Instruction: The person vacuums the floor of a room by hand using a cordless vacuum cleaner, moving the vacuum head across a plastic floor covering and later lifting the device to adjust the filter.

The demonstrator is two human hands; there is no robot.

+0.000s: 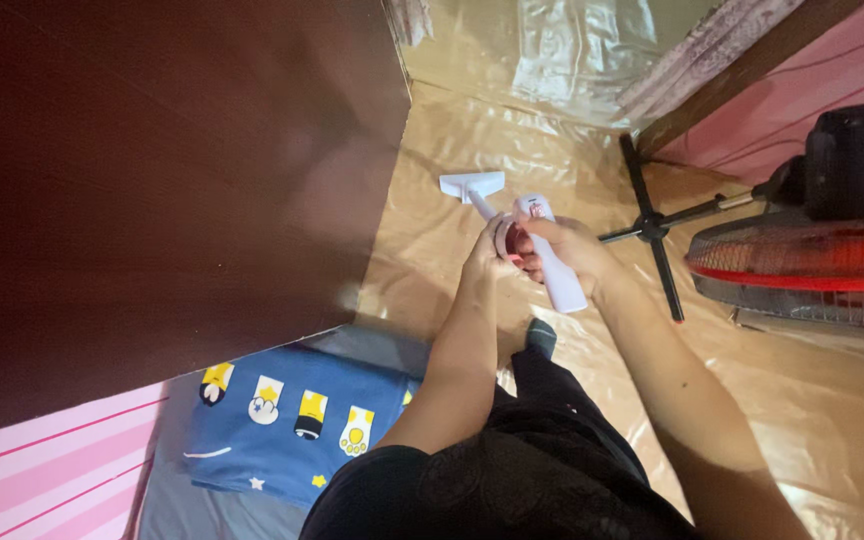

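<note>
Handheld vacuum between my two hands, above the floor sheet

My left hand (487, 252) and right hand (564, 243) meet around the handheld vacuum (542, 250), its nozzle (472, 184) pointing away from me over the floor sheet (472, 130); the cabinet (152, 170) stands to my left, the fan (822, 240) to my right with its stand (652, 225) just beyond my right hand, the pillow (282, 410) lies below the cabinet, left of my arm

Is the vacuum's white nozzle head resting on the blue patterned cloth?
No: the white nozzle head sits over the tan plastic floor sheet, well away from the blue patterned cloth.
</note>
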